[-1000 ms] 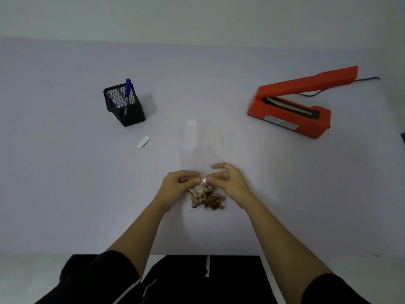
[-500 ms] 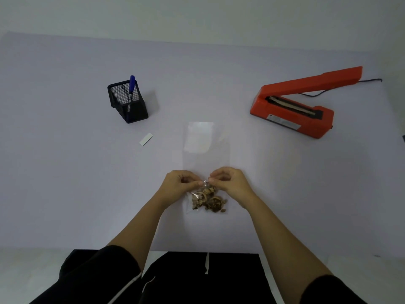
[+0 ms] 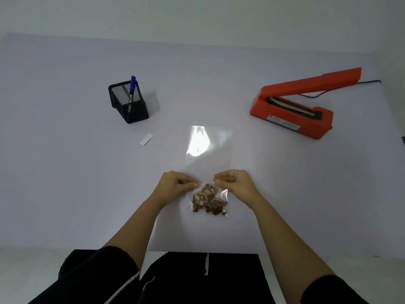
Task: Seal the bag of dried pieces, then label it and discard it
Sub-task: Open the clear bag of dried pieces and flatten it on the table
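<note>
The bag [image 3: 208, 159] lies flat on the bench [image 3: 65, 172] at the centre, its open end toward 12 o'clock and the dried pieces [image 3: 208, 199] at its near end. My left hand [image 3: 175, 185] and right hand [image 3: 235, 183] pinch the film just above the pieces, fingers closed on it, I think at both side edges. The sealer [image 3: 293, 110] stands at 2 o'clock with its arm raised. The pen holder [image 3: 129, 104] is at 10 o'clock, the label [image 3: 146, 139] just below it.
</note>
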